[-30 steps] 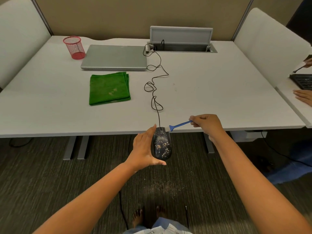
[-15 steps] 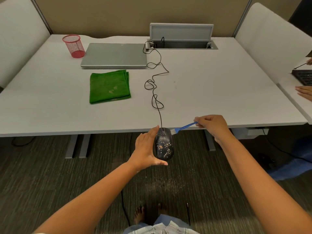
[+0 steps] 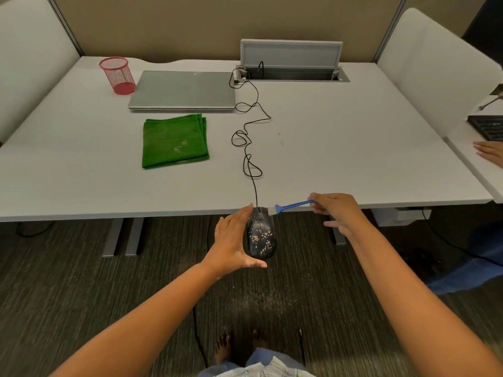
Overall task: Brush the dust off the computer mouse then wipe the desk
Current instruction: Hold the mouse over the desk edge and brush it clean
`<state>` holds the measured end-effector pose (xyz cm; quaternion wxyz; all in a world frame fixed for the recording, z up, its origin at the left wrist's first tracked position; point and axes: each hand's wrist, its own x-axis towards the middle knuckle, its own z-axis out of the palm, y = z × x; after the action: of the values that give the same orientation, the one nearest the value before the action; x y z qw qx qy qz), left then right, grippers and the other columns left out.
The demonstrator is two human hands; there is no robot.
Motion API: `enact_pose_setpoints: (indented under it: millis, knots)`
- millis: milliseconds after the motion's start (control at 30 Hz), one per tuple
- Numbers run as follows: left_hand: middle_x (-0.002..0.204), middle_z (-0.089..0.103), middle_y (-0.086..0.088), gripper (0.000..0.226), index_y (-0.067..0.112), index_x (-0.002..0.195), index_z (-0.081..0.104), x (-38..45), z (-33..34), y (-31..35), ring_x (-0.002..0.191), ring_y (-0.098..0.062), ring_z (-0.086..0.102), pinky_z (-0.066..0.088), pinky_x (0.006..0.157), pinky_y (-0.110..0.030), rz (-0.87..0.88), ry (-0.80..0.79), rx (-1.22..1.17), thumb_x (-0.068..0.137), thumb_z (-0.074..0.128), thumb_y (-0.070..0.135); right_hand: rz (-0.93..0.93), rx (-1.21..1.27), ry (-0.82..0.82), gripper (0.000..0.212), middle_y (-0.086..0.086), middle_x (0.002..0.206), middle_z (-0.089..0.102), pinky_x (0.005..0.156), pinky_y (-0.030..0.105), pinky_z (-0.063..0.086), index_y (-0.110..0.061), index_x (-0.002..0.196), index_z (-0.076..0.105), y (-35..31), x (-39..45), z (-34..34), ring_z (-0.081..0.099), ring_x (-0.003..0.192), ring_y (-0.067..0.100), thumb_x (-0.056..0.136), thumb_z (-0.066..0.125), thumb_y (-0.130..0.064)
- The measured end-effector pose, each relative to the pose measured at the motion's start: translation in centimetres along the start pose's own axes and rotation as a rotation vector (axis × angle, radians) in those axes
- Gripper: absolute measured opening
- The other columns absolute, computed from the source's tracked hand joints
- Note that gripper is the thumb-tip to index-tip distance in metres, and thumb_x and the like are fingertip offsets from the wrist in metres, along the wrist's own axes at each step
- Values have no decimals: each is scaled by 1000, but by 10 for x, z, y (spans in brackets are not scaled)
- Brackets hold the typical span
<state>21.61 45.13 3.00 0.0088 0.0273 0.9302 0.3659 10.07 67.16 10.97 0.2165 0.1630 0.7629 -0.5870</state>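
My left hand (image 3: pixel 233 240) holds a black computer mouse (image 3: pixel 261 235) out past the front edge of the white desk (image 3: pixel 353 148), above the carpet. Pale dust specks cover the mouse's back. Its black cable (image 3: pixel 246 137) snakes back across the desk to the cable tray. My right hand (image 3: pixel 337 210) pinches the handle of a small blue brush (image 3: pixel 290 206), whose white bristles touch the front right of the mouse. A folded green cloth (image 3: pixel 175 141) lies flat on the desk to the left.
A shut silver laptop (image 3: pixel 182 89) and a red mesh pen cup (image 3: pixel 117 75) stand at the back left. An open cable tray (image 3: pixel 292 73) sits at the back. Dust lies on the carpet (image 3: pixel 272 295) below the mouse. Another person's hand (image 3: pixel 490 153) and keyboard (image 3: pixel 487 127) are at the right.
The view shifted slightly; the mouse and both hands sit a little further right. The brush tip stays at the front of the mouse.
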Motion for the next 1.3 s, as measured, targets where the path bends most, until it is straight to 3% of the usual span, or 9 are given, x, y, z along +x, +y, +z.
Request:
enact_pose_setpoints:
  millis: [100, 167, 233, 367, 567, 733, 1000, 1167, 1300]
  knots:
    - [150, 19, 0, 128, 36, 142, -2, 2, -1, 1, 138, -21, 12, -2, 112, -43, -2, 8, 8, 47, 80, 60, 97, 122, -63, 13, 4, 75, 68, 66, 34, 57, -11, 82, 68, -3, 2, 4, 63, 74, 13, 79, 71, -23]
    - [150, 20, 0, 128, 37, 142, -2, 3, -1, 2, 137, -19, 12, -2, 111, -40, 5, 22, 0, 47, 81, 60, 149, 140, -102, 17, 4, 76, 67, 53, 30, 57, -9, 88, 66, -5, 1, 7, 63, 72, 13, 78, 72, -22]
    - [149, 20, 0, 127, 41, 140, -3, 4, -2, 3, 134, -13, 12, 1, 109, -39, 14, 37, -11, 47, 81, 60, 177, 143, -142, 21, 5, 80, 66, 50, 29, 56, -9, 91, 64, -5, -1, 9, 62, 74, 13, 76, 73, -21]
    - [149, 21, 0, 127, 45, 137, -7, 6, -3, 5, 130, -9, 14, 6, 109, -42, 18, 46, -8, 46, 80, 62, 219, 272, -210, 25, 6, 85, 60, 51, 29, 56, -8, 93, 61, -3, -1, 9, 59, 72, 13, 74, 74, -14]
    - [149, 21, 0, 127, 48, 134, -10, 8, -4, 5, 130, -10, 13, 7, 110, -43, 24, 46, 3, 46, 79, 63, 177, 372, -214, 17, 1, 64, 61, 48, 25, 54, -10, 86, 61, -3, 1, 8, 59, 52, 7, 75, 74, -14]
    - [147, 21, 0, 127, 46, 137, -8, 10, -6, 6, 127, -5, 12, 8, 110, -44, 40, 35, 5, 46, 79, 63, 177, 403, -204, 14, -1, 58, 62, 49, 24, 54, -10, 82, 63, -3, 0, 9, 58, 50, 6, 75, 73, -16]
    - [147, 23, -1, 128, 34, 143, 1, 7, -3, 6, 127, -4, 12, 7, 111, -45, 42, 48, 4, 46, 80, 62, 174, 432, -103, 10, -1, 67, 57, 63, 40, 56, -11, 81, 62, 1, 4, 3, 53, 57, 6, 77, 70, -14]
    - [148, 21, -2, 130, 33, 143, -2, 3, 2, 5, 136, -15, 11, -7, 110, -39, 5, 5, 7, 47, 79, 62, 158, 343, -153, 8, -4, 57, 63, 61, 40, 57, -13, 79, 65, -1, 1, 13, 57, 56, 7, 76, 72, -16]
    - [148, 21, -2, 130, 39, 141, -7, 1, 5, 5, 136, -14, 10, -10, 109, -36, -2, -2, -3, 47, 79, 62, 172, 284, -132, 8, -4, 56, 62, 61, 40, 57, -14, 79, 64, 4, 1, 10, 57, 54, 6, 76, 71, -15]
